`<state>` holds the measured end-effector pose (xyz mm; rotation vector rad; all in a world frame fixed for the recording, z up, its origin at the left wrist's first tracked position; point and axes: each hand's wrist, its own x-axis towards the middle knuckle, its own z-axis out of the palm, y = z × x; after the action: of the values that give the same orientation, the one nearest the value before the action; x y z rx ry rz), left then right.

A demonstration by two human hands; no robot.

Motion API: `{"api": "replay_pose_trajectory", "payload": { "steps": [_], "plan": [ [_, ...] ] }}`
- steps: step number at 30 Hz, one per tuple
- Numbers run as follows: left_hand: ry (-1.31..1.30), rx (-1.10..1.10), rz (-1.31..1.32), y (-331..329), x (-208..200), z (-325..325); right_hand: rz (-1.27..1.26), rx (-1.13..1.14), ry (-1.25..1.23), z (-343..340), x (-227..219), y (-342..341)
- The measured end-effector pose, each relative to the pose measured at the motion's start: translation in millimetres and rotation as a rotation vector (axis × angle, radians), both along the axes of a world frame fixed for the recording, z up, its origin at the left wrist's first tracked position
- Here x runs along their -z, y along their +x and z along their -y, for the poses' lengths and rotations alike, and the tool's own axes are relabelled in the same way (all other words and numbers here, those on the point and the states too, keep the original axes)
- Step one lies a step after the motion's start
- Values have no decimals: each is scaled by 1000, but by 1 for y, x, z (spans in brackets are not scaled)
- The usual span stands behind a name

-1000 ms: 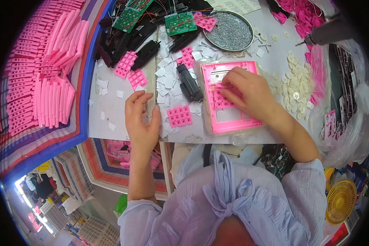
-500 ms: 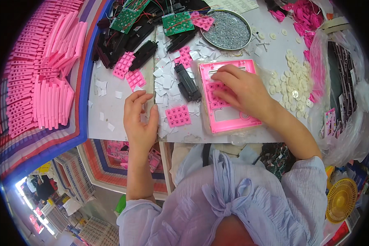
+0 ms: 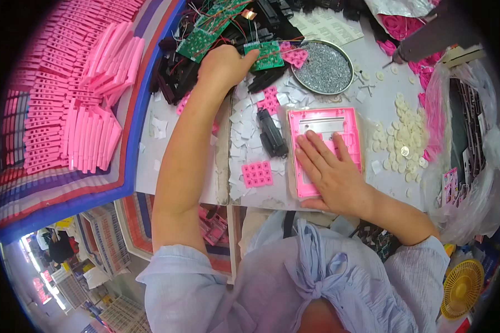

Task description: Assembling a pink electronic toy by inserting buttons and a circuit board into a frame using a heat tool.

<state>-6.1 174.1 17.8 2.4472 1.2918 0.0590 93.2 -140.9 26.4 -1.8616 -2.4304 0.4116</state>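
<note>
My right hand lies spread over a pink plastic casing, its fingers flat on the lower part. The casing has a long slot near the top and rests on a padded block wrapped in clear film. At the back left, my left hand reaches into the pile of black parts and green circuit boards. Its thumb points right toward a green circuit board with wires; its other fingers are hidden. Left of the casing lie a black plastic part and a pink rubber keypad.
A round tray of small screws stands at the back. White round pieces are heaped right of the casing. A dark power screwdriver hangs at the upper right. Stacked pink parts fill a blue-rimmed container on the left.
My left hand has moved forward from beside the keypads to the boards. My right hand has flattened onto the casing, lower than before. The screwdriver has come into view, and the whole view has shifted.
</note>
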Motion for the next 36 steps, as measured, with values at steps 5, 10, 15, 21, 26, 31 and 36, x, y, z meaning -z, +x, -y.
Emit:
{"api": "replay_pose_trajectory", "payload": {
  "steps": [5, 10, 15, 21, 26, 31, 36],
  "plan": [
    [-199, -72, 322, 9, 1, -13, -160, 1, 35, -1, -4, 9],
    [587, 142, 885, -13, -66, 73, -818, 117, 320, -18, -14, 43],
    [768, 574, 849, -37, -71, 130, -1653, 431, 194, -71, -54, 5],
    [360, 207, 1145, -58, -49, 170, -1915, 514, -46, -67, -41, 7],
    [-783, -169, 1373, -63, -46, 198, -1851, 508, -123, -56, -34, 7],
    [-982, -26, 1095, -82, -32, 189, -1735, 404, -191, -52, -47, 15],
    [-812, -74, 1210, -83, -19, 191, -1729, 476, 261, -45, -35, 25]
  ]
}}
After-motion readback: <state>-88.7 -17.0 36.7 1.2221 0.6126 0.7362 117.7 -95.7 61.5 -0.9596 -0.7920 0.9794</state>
